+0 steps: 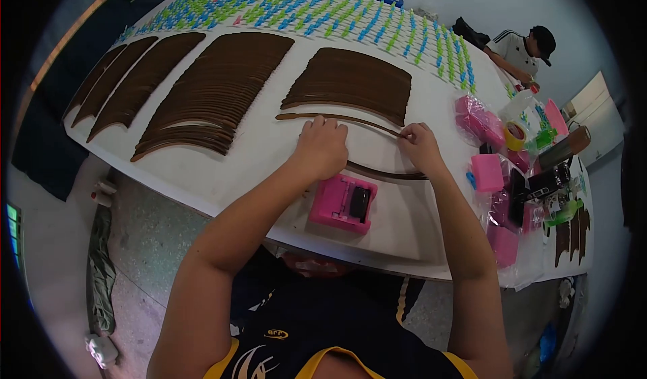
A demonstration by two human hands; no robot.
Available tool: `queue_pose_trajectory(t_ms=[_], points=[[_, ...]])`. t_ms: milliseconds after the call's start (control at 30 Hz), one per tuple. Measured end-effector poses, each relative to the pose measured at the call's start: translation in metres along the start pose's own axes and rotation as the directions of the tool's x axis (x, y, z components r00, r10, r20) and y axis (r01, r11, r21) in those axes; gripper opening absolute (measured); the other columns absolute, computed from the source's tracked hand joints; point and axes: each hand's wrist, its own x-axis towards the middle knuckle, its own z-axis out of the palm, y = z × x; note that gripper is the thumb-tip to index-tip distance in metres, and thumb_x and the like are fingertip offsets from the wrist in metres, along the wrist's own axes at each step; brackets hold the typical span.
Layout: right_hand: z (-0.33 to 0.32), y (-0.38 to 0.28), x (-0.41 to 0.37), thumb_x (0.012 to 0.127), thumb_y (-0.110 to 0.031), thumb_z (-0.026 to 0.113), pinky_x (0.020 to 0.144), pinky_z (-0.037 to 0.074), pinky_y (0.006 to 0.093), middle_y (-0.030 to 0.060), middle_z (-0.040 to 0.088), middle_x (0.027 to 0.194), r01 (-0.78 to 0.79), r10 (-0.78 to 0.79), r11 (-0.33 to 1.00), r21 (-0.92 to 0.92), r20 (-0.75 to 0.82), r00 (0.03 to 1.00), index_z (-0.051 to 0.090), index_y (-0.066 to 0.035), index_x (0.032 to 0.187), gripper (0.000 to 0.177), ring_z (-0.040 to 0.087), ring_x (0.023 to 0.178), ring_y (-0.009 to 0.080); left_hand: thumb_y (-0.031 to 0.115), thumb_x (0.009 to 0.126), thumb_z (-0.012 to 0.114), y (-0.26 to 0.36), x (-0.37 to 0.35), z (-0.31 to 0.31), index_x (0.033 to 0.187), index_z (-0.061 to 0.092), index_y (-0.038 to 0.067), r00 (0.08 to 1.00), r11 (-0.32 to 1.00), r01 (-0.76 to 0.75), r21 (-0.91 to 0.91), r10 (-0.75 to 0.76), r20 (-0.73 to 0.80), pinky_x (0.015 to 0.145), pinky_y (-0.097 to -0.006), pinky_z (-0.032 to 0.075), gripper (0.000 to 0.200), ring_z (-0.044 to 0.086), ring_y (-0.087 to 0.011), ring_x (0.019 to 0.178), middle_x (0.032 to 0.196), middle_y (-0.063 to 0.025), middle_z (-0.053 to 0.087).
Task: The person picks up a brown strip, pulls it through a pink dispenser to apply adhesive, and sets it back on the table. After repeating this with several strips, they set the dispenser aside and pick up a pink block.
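Observation:
A long, thin brown hair-like strand (369, 124) lies across the white table in front of me. My left hand (323, 147) rests over its left part, fingers bent down onto it; the fingertips are partly hidden. At its right end, my right hand (421, 147) pinches the tip between thumb and fingers. Just beyond lies a neat row of similar brown strands (347, 81). Nearer to me, a curved dark strand (385, 172) passes between my wrists. Below my left wrist sits a pink block (326, 202) with a black piece (359, 202) set in it.
More brown strands (216, 76) lie in rows at left. Many blue and green clips (337, 15) line the far side. Pink blocks (486, 172), yellow tape (514, 136) and plastic bags crowd the right. Another person (515, 52) leans at the far right. The table's front edge is close to me.

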Motion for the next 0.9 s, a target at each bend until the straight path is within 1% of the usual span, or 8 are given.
queue_pose_trajectory(t_ms=[133,200,233,300,433,500,700,900], points=[[-0.006,-0.007,-0.008,0.085,-0.014,0.080,0.084,0.059,0.0405,0.0198,0.066,0.113,-0.072,0.071,0.997,-0.033,-0.022,0.997,0.072,0.001,0.107,0.027,0.069,0.100,0.0317,0.021,0.094,0.063,-0.005,0.005,-0.003,0.116,0.068,0.001,0.995,0.999,0.008,0.032,-0.011,0.096,0.108,-0.0523,0.044,0.030,0.057,-0.0366,0.122,0.126,-0.0171,0.065],[-0.013,-0.015,-0.018,0.083,-0.015,0.082,0.090,0.057,0.0434,0.0197,0.066,0.114,-0.026,0.013,0.990,-0.142,-0.090,0.996,0.073,-0.003,0.109,0.030,0.066,0.105,0.0348,0.022,0.094,0.064,-0.008,0.005,-0.003,0.118,0.066,0.001,0.996,0.999,0.002,0.037,-0.005,0.090,0.106,-0.0522,0.045,0.032,0.057,-0.0366,0.121,0.128,-0.0173,0.063],[-0.016,-0.021,-0.025,0.083,-0.015,0.082,0.090,0.057,0.0434,0.0197,0.066,0.114,-0.031,0.017,0.989,-0.144,-0.093,0.996,0.073,-0.003,0.109,0.030,0.066,0.105,0.0348,0.022,0.094,0.064,-0.009,0.006,-0.002,0.118,0.066,0.001,0.996,0.999,-0.003,0.034,0.000,0.091,0.106,-0.0522,0.045,0.032,0.057,-0.0366,0.121,0.128,-0.0173,0.063],[-0.020,-0.033,-0.040,0.084,-0.023,0.082,0.096,0.053,0.0479,0.0188,0.066,0.116,-0.015,0.011,0.979,-0.205,-0.022,1.000,0.074,-0.008,0.115,0.035,0.063,0.110,0.0373,0.022,0.094,0.064,-0.011,0.006,0.001,0.120,0.064,0.001,0.998,0.999,-0.014,0.035,0.011,0.066,0.105,-0.0518,0.046,0.033,0.057,-0.0365,0.121,0.129,-0.0172,0.062],[-0.013,-0.048,-0.054,0.087,-0.032,0.080,0.100,0.049,0.0475,0.0167,0.064,0.117,0.015,0.001,0.946,-0.324,0.049,0.999,0.073,-0.011,0.121,0.040,0.059,0.114,0.0367,0.021,0.093,0.065,-0.013,0.009,0.004,0.120,0.062,0.000,0.997,0.999,-0.026,0.043,0.023,0.070,0.105,-0.0517,0.046,0.034,0.057,-0.0366,0.119,0.128,-0.0170,0.062],[-0.013,-0.057,-0.054,0.088,-0.042,0.077,0.103,0.045,0.0510,0.0167,0.063,0.121,-0.042,0.078,0.928,-0.369,0.085,0.993,0.073,-0.014,0.129,0.049,0.058,0.117,0.0370,0.020,0.092,0.063,-0.013,0.010,0.003,0.120,0.063,0.001,0.998,0.999,-0.019,0.033,0.017,0.063,0.105,-0.0532,0.046,0.034,0.057,-0.0359,0.119,0.125,-0.0165,0.063],[-0.005,-0.059,-0.045,0.092,-0.051,0.071,0.105,0.042,0.0524,0.0184,0.062,0.126,-0.092,0.155,0.898,-0.430,0.115,0.981,0.066,-0.015,0.144,0.063,0.056,0.120,0.0377,0.020,0.092,0.063,-0.016,0.015,0.008,0.119,0.061,0.002,0.999,0.999,-0.006,0.038,0.005,0.039,0.103,-0.0541,0.046,0.033,0.058,-0.0358,0.118,0.125,-0.0161,0.062],[0.003,-0.057,-0.035,0.092,-0.051,0.068,0.105,0.041,0.0523,0.0183,0.061,0.126,-0.113,0.176,0.886,-0.450,0.100,0.979,0.062,-0.015,0.147,0.066,0.056,0.121,0.0375,0.021,0.091,0.064,-0.021,0.022,0.011,0.120,0.061,0.002,0.999,0.998,-0.001,0.069,-0.002,0.042,0.102,-0.0539,0.046,0.035,0.057,-0.0358,0.118,0.126,-0.0151,0.061]])
